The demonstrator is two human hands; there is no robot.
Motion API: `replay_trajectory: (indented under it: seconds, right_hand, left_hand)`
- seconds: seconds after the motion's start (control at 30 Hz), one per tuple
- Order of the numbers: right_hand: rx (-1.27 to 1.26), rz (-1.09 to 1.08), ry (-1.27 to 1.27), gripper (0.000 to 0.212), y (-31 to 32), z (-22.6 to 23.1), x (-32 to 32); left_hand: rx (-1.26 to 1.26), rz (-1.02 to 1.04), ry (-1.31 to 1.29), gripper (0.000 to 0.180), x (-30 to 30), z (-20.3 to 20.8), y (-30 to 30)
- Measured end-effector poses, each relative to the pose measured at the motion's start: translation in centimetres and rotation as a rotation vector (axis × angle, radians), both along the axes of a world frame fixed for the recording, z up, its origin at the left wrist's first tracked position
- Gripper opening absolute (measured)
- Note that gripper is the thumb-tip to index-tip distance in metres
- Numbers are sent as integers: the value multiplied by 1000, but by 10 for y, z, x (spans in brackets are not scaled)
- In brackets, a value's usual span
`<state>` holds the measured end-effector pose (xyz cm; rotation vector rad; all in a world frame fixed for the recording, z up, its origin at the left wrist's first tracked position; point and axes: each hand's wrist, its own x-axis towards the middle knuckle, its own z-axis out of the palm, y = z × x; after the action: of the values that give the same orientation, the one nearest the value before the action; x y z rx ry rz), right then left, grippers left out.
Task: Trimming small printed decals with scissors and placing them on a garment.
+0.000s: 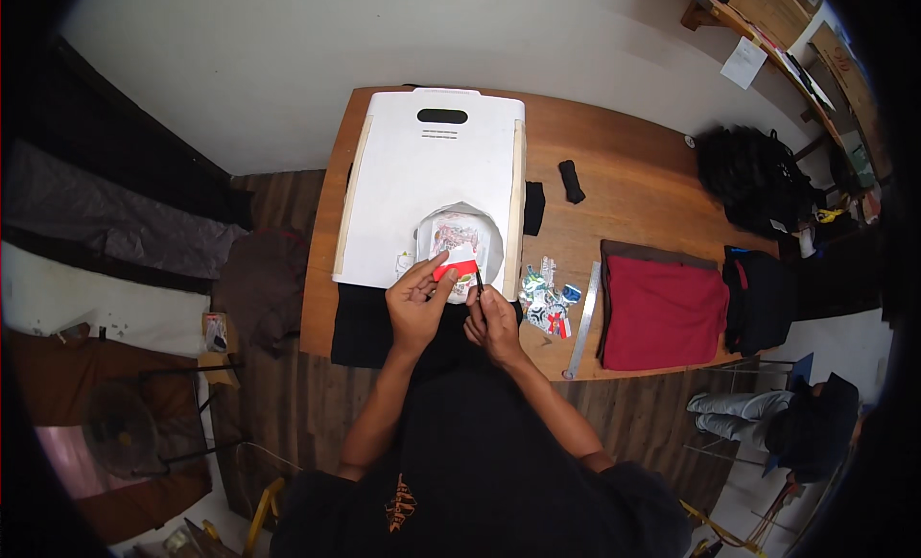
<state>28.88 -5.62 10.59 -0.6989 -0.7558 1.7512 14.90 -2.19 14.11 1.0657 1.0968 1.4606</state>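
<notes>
My left hand (419, 297) pinches a small red and white piece of sheet (455, 267) between thumb and fingers. Close beside it, my right hand (495, 326) grips a thin dark tool (480, 278) whose tip points up at the piece's right edge; its exact kind is too small to tell. Below both hands sits a white tub (492, 234) with pinkish and white scraps (457, 229) in it, partly hidden by my fingers. It rests at the near end of a large white board (398, 189) with an oval handle slot.
Right of the board lie colourful cut pieces (545, 299), a metal ruler (582, 318), a rolled black cloth (572, 181) and folded red fabric (664, 299) on the wooden table (614, 155). A black bag (753, 174) is at the far right. Another person (806, 428) is at lower right.
</notes>
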Motion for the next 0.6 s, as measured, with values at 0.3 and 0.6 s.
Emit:
replay_trajectory:
  seconds: [0.3,0.6]
  right_hand:
    - [-11,-3,-7,35,0,0,-1]
    - [-13,-6,-11,35,-1,-1,-1]
  left_hand:
    - [38,-6,12,33,0,3,1]
    - [-2,-19,-4,34,-1,3,0]
